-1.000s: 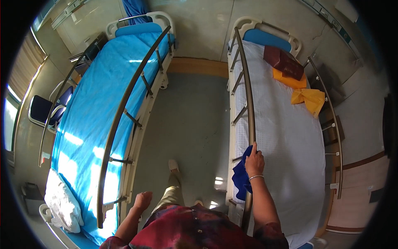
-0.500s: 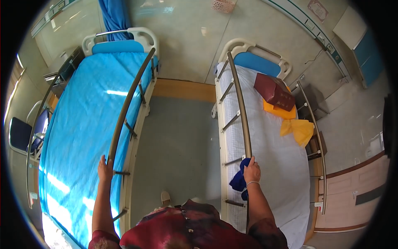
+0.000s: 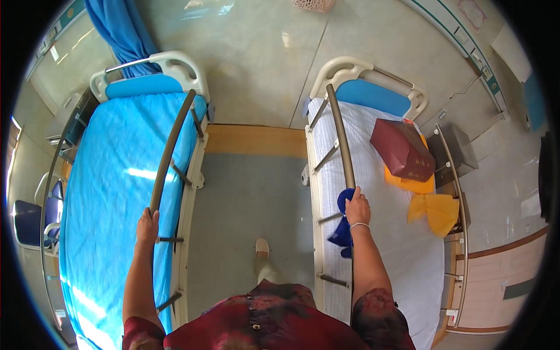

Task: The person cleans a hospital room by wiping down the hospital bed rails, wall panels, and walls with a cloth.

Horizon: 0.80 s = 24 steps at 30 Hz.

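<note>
My left hand (image 3: pixel 147 226) is closed round the brown side rail (image 3: pixel 169 157) of the left bed, which has a bright blue cover (image 3: pixel 116 163). My right hand (image 3: pixel 357 209) presses a dark blue cloth (image 3: pixel 340 234) onto the side rail (image 3: pixel 340 125) of the right bed. Part of the cloth is hidden under my fingers, and the rest hangs down on the inner side of the rail. A white sheet (image 3: pixel 385 256) covers that bed.
On the right bed lie a dark red box-like bag (image 3: pixel 402 149) and a yellow cloth (image 3: pixel 438 213). Grey floor (image 3: pixel 251 192) runs between the beds to the wall. A bedside cabinet (image 3: pixel 452 149) stands right; a dark blue chair (image 3: pixel 32 221) stands far left.
My right hand and the blue cloth have moved along the rail toward the headboard. My left hand has shifted slightly the same way, and a foot has come forward between the beds.
</note>
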Tool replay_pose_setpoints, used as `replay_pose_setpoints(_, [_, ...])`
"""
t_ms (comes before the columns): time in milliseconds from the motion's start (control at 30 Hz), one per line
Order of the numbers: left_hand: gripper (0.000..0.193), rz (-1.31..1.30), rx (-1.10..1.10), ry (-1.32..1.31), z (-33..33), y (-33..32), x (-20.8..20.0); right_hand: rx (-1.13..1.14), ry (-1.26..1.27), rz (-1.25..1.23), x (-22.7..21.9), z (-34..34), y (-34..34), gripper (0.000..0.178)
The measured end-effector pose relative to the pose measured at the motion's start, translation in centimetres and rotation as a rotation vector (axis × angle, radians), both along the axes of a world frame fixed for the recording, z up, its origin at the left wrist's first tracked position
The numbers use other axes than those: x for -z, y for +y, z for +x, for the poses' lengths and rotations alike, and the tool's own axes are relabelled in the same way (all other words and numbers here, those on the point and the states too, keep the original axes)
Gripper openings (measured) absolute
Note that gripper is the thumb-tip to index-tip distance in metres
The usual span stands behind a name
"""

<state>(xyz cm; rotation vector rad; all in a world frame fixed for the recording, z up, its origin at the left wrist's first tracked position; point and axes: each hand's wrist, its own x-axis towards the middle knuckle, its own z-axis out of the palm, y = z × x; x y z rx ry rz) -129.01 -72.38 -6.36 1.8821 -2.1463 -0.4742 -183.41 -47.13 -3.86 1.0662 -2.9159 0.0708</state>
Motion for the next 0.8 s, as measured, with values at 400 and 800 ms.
replay_pose_setpoints(400, [0.037,0.100,-0.388,-0.261,-5.9,-2.0,-3.0,-0.034,-0.054,-0.022,0.1,-12.0,-18.0,0.053])
replay_pose_setpoints(800, [0.030,0.145,-0.465,-0.353,-5.7,-2.0,-1.8,-0.033,0.005,-0.005,0.1,-21.4,-33.5,0.050])
